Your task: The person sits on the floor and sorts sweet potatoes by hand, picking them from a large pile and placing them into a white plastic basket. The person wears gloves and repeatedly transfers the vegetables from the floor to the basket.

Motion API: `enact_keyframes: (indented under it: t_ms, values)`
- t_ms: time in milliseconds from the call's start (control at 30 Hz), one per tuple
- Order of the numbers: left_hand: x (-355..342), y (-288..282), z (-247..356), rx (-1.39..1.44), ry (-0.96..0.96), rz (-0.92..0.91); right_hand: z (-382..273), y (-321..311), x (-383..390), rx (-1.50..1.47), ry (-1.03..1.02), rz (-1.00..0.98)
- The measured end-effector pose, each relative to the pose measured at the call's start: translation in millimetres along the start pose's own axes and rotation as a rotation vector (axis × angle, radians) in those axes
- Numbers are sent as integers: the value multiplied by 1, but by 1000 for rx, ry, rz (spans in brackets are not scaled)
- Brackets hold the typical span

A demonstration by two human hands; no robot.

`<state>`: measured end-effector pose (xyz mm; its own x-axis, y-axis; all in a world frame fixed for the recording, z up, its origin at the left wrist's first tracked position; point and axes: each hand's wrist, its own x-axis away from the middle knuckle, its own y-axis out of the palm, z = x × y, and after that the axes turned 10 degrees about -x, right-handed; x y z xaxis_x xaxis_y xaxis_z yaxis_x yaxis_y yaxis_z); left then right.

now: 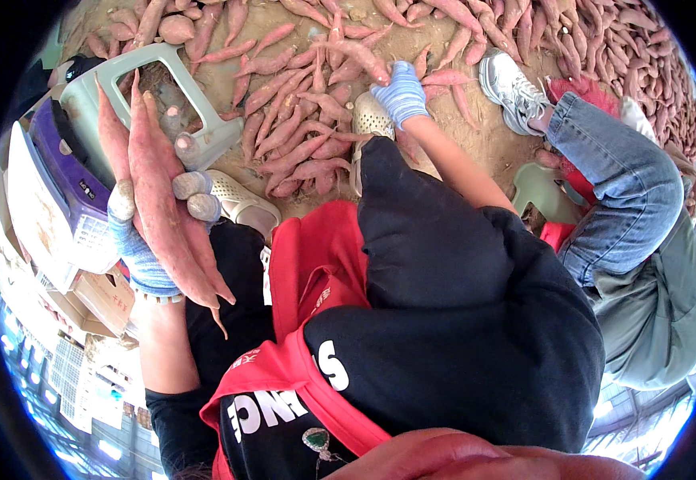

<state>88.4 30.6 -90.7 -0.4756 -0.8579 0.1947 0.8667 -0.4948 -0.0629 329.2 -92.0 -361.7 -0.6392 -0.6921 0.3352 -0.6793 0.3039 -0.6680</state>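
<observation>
So the left hand [138,248], in a knit blue-and-white glove with scuffed grey fingertips, is half curled around a bundle of long, tapering sweet potatoes [156,192], skins dusty pink and stringy-tailed. The right hand [404,94], same ribbed knit, is pinched on the end of a slim, curved root [358,58] above the heap [292,140] on the gritty dirt floor [492,152], beside a smooth pale-green plastic stool [222,138].
</observation>
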Motion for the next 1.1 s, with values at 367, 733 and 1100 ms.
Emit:
enact_keyframes:
  t_ms: [367,733,1100]
  values:
    - [14,5,-7,40,49,-49,46,-23,-83,5,531,-520]
    - [84,-50,14,310,216,181,-8,-56,12,167,-352,-110]
    - [333,-107,46,1006,323,470,-226,-142,106,-484,-562,-216]
